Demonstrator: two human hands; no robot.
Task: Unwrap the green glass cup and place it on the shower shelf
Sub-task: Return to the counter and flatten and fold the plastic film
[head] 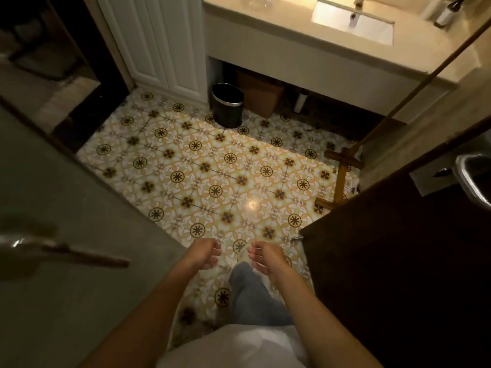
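We look down at a patterned tile floor (212,166); our two bare forearms reach forward over it, and our hands hang side by side above the floor's near edge, close together but not touching; the left hand (203,254) is loosely curled, fingers bent inward, with nothing in it; the right hand (265,257) is curled the same way, fingertips pointing toward the left one, and it too holds nothing. A leg in blue jeans (252,296) shows just below the hands. The green glass cup cannot be made out anywhere in this view, nor its wrapping, nor a shower shelf. At the floor's far edge a black bin (227,104) stands beside a white cabinet door (159,49); a brown basket (261,98) sits under the tabletop (292,30), which carries a white sink (372,25) near its right end; a dark bottle (447,13) stands at the tabletop's far right corner; a wooden stand (341,176) rests at the floor's right edge.
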